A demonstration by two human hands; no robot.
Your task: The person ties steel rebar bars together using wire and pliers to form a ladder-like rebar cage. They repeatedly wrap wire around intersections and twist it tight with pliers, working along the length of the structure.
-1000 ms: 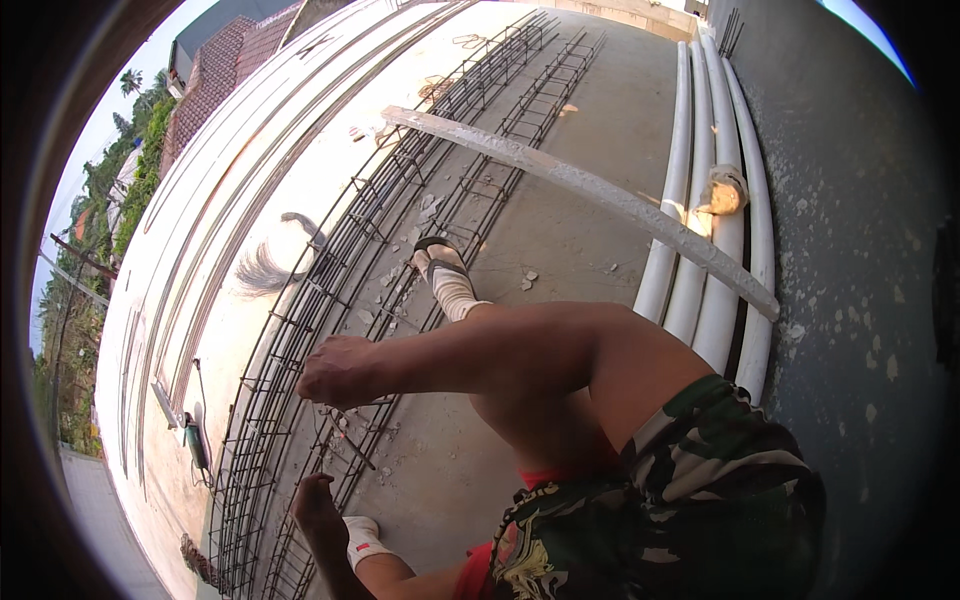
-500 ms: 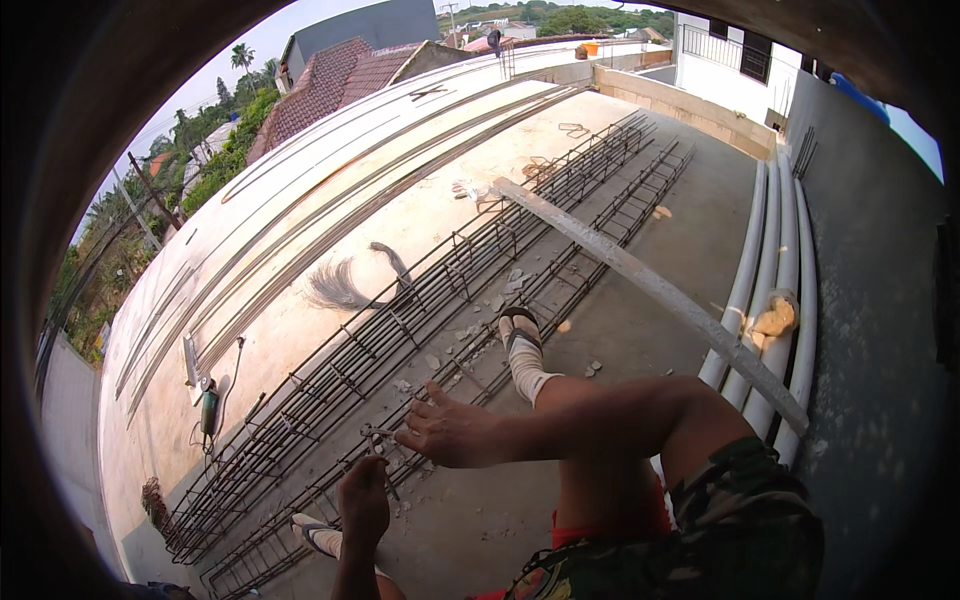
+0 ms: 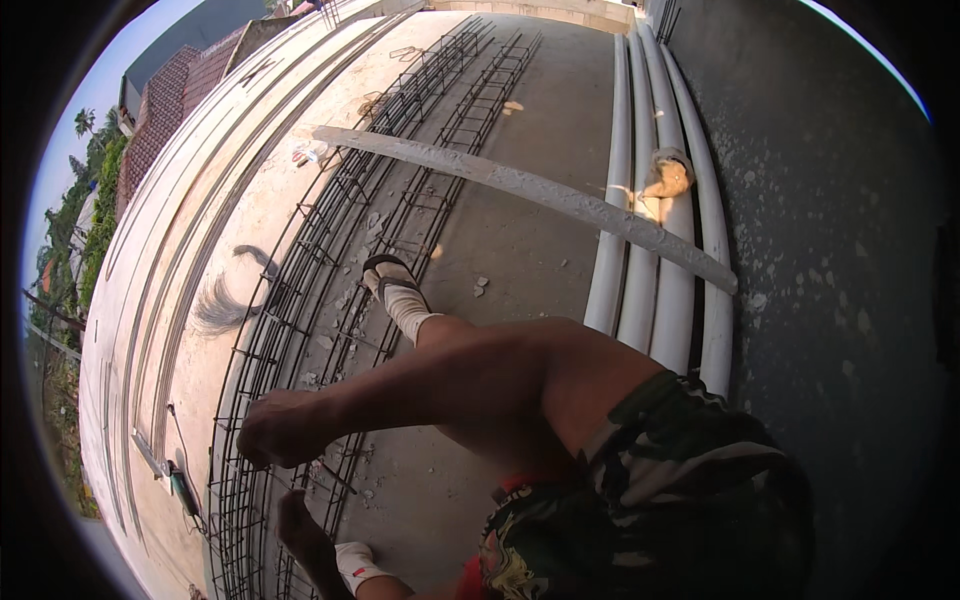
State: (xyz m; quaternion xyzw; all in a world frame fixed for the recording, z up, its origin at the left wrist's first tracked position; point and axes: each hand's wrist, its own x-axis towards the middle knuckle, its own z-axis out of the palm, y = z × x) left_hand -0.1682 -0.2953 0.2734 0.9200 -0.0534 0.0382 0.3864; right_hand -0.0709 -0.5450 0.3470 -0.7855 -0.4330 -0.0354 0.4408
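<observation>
My right hand [image 3: 285, 428] is closed in a fist over the long cage of steel reinforcing bars [image 3: 310, 290]. What it grips, if anything, is hidden. Just below it my left hand [image 3: 298, 518] is closed too, its contents hard to make out. A short dark rod [image 3: 338, 478] shows beside the two hands, and I cannot tell if either one holds it. A narrower rebar cage [image 3: 425, 195] runs alongside the first, to its right. My sandalled foot [image 3: 393, 278] rests by that narrower cage.
A pale plank [image 3: 520, 185] lies across the cages and the white pipes [image 3: 607, 290] by the grey wall [image 3: 820, 250]. An angle grinder [image 3: 182, 487] and a bundle of tie wire [image 3: 222, 305] lie at left. Concrete rubble [image 3: 480, 287] is scattered on the floor.
The view has swung right, so the scene sits further left and is tilted. My right hand has gone from spread fingers to a fist and moved away from my foot toward the wider cage.
</observation>
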